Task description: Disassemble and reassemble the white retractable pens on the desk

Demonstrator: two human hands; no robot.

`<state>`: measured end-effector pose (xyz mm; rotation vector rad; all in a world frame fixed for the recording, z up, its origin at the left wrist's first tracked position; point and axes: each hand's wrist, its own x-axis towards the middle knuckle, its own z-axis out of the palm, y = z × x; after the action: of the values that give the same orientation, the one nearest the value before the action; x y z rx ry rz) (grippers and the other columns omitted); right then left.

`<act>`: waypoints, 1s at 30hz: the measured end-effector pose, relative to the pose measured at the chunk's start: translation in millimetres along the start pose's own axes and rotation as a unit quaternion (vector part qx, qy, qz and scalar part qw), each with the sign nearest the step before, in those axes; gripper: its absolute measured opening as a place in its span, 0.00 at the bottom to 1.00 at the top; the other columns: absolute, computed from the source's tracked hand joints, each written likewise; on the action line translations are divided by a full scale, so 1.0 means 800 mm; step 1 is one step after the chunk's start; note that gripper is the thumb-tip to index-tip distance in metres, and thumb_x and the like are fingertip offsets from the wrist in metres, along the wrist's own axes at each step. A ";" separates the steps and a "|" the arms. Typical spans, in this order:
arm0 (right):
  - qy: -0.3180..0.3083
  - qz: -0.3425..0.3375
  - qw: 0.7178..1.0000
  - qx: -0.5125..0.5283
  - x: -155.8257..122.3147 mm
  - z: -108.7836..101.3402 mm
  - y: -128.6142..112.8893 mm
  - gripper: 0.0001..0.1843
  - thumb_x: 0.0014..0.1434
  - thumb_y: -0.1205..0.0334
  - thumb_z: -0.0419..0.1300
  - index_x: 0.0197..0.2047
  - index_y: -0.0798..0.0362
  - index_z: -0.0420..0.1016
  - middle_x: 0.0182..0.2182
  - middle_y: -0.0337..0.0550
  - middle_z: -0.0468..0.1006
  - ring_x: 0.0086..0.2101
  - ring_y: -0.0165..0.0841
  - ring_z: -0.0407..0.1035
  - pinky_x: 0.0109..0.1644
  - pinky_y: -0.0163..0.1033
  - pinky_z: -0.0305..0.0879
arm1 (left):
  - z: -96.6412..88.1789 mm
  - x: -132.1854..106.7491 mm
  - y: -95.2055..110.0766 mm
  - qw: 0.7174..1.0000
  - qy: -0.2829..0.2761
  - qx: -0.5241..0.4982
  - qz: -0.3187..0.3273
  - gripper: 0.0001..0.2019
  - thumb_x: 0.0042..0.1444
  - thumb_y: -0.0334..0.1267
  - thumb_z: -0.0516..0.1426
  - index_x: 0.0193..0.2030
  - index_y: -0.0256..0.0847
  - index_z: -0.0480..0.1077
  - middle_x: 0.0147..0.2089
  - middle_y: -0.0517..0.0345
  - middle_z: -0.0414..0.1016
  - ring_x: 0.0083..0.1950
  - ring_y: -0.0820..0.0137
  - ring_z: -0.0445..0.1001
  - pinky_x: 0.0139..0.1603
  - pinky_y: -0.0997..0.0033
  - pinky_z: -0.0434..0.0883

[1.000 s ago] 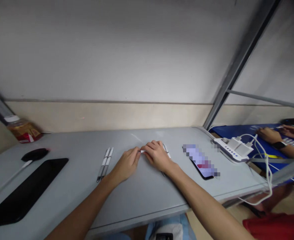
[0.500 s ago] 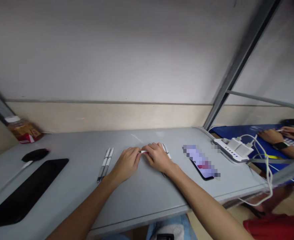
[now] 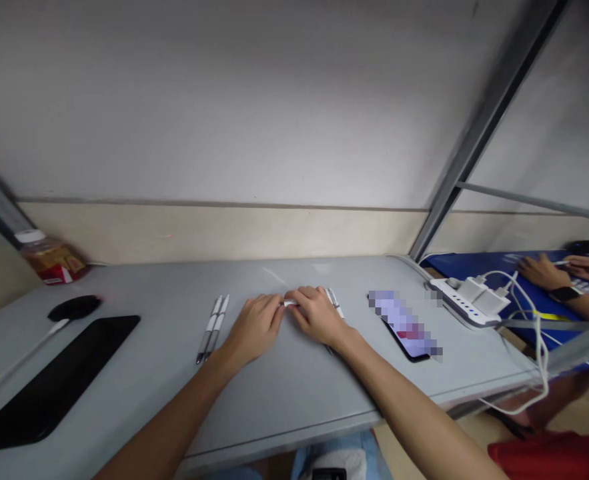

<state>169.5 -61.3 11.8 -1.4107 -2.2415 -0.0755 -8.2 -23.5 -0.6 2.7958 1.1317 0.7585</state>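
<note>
Near the middle of the desk, my left hand [image 3: 255,327] and my right hand [image 3: 317,316] meet around a slim white pen [image 3: 290,303]. Fingers of both hands are closed on it, and only a short white stretch shows between them. Two white pens with grey grips [image 3: 213,328] lie side by side to the left of my left hand. More white pens [image 3: 334,302] lie under and beside my right hand, partly covered by it and the wrist.
A phone [image 3: 404,327] lies right on the grey desk [image 3: 284,390], with a white power strip [image 3: 467,303] and cables beyond. At left are a black mat [image 3: 59,383], a black mouse-shaped object [image 3: 74,308] and a bottle [image 3: 54,259]. Another person's hands [image 3: 544,273] work at the far right.
My hands keep nearly the same place and grip on the pen. The view has shifted very slightly. At the far right, the other person's hand has opened its fingers.
</note>
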 end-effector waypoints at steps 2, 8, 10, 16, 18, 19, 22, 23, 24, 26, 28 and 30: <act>0.004 0.004 1.000 0.001 0.000 0.000 -0.001 0.14 0.66 0.64 0.48 0.53 0.51 0.66 0.42 0.44 0.75 0.42 0.34 0.67 0.46 0.39 0.54 | 0.000 0.000 0.000 1.000 0.001 0.005 0.000 0.11 0.66 0.36 0.44 0.39 0.40 0.66 0.38 0.55 0.73 0.40 0.66 0.70 0.42 0.65 0.62; 0.000 0.010 1.000 -0.020 0.000 -0.001 -0.001 0.11 0.66 0.63 0.49 0.49 0.51 0.68 0.40 0.43 0.75 0.39 0.34 0.68 0.44 0.38 0.55 | 0.000 -0.001 0.000 1.000 -0.003 0.017 0.007 0.12 0.66 0.38 0.44 0.39 0.40 0.66 0.37 0.55 0.72 0.40 0.65 0.70 0.41 0.65 0.61; -0.004 0.007 1.000 -0.026 0.000 -0.001 -0.001 0.10 0.66 0.63 0.48 0.47 0.50 0.69 0.39 0.42 0.75 0.38 0.34 0.68 0.43 0.38 0.55 | 0.000 -0.001 0.000 1.000 -0.004 0.016 0.006 0.12 0.66 0.38 0.44 0.38 0.39 0.66 0.37 0.55 0.72 0.40 0.65 0.70 0.41 0.65 0.61; -0.001 0.004 1.000 -0.023 -0.001 -0.001 -0.001 0.11 0.66 0.60 0.50 0.50 0.51 0.66 0.41 0.43 0.75 0.39 0.34 0.69 0.43 0.37 0.56 | 0.002 -0.002 -0.001 0.999 0.001 0.042 0.007 0.11 0.66 0.36 0.44 0.39 0.40 0.67 0.38 0.55 0.73 0.40 0.65 0.69 0.42 0.64 0.61; -0.007 0.006 1.000 -0.027 -0.001 -0.001 -0.001 0.12 0.66 0.59 0.50 0.52 0.50 0.65 0.41 0.43 0.75 0.37 0.34 0.69 0.40 0.36 0.56 | 0.002 -0.003 -0.001 0.998 0.005 0.061 0.013 0.11 0.65 0.34 0.45 0.39 0.40 0.67 0.38 0.55 0.73 0.41 0.64 0.69 0.41 0.64 0.60; -0.013 0.006 0.999 -0.030 -0.001 -0.002 0.000 0.12 0.66 0.59 0.49 0.52 0.50 0.65 0.40 0.42 0.75 0.37 0.33 0.69 0.38 0.36 0.56 | 0.002 -0.003 0.000 0.998 0.005 0.068 0.018 0.11 0.65 0.33 0.45 0.39 0.40 0.67 0.38 0.54 0.73 0.41 0.64 0.68 0.41 0.64 0.60; -0.028 0.009 0.999 -0.032 -0.002 -0.002 0.001 0.11 0.68 0.59 0.47 0.50 0.50 0.66 0.40 0.42 0.75 0.36 0.32 0.70 0.37 0.35 0.56 | 0.000 -0.002 0.002 0.996 0.007 0.087 0.029 0.12 0.65 0.32 0.44 0.39 0.40 0.68 0.37 0.54 0.73 0.40 0.64 0.67 0.40 0.64 0.59; -0.032 0.011 0.999 -0.032 -0.002 -0.002 0.001 0.11 0.68 0.59 0.47 0.49 0.50 0.66 0.40 0.42 0.75 0.36 0.32 0.70 0.37 0.35 0.56 | -0.001 -0.002 0.002 0.995 0.008 0.093 0.031 0.12 0.65 0.32 0.44 0.38 0.40 0.68 0.37 0.54 0.72 0.40 0.63 0.67 0.40 0.64 0.59; -0.034 0.013 0.999 -0.031 -0.002 -0.002 0.002 0.12 0.68 0.58 0.47 0.49 0.50 0.67 0.40 0.43 0.75 0.36 0.32 0.70 0.37 0.35 0.56 | -0.003 -0.002 0.003 0.995 0.009 0.099 0.032 0.12 0.65 0.32 0.44 0.38 0.40 0.68 0.36 0.54 0.72 0.40 0.63 0.67 0.40 0.63 0.59; -0.037 0.015 0.999 -0.029 -0.002 -0.002 0.003 0.12 0.68 0.57 0.46 0.48 0.50 0.67 0.40 0.43 0.75 0.36 0.32 0.70 0.37 0.35 0.56 | -0.004 -0.002 0.003 0.994 0.010 0.104 0.032 0.13 0.65 0.33 0.44 0.37 0.40 0.68 0.35 0.54 0.72 0.40 0.63 0.66 0.40 0.63 0.59; -0.038 0.009 0.999 -0.026 -0.002 -0.001 0.004 0.13 0.69 0.56 0.45 0.47 0.51 0.68 0.39 0.43 0.75 0.36 0.32 0.69 0.39 0.36 0.56 | -0.004 -0.002 0.003 0.995 0.010 0.093 0.028 0.13 0.65 0.34 0.44 0.37 0.41 0.69 0.36 0.54 0.72 0.41 0.63 0.66 0.40 0.63 0.59; -0.036 0.002 0.999 -0.024 -0.001 -0.001 0.005 0.14 0.69 0.56 0.45 0.46 0.52 0.69 0.38 0.43 0.75 0.36 0.31 0.69 0.41 0.36 0.55 | -0.004 -0.002 0.002 0.997 0.010 0.070 0.021 0.13 0.66 0.36 0.44 0.38 0.41 0.69 0.37 0.53 0.72 0.41 0.64 0.67 0.42 0.62 0.60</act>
<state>173.3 -60.4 11.6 -1.4659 -2.3099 -0.0785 -9.5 -26.4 1.6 2.9419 1.1775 0.7408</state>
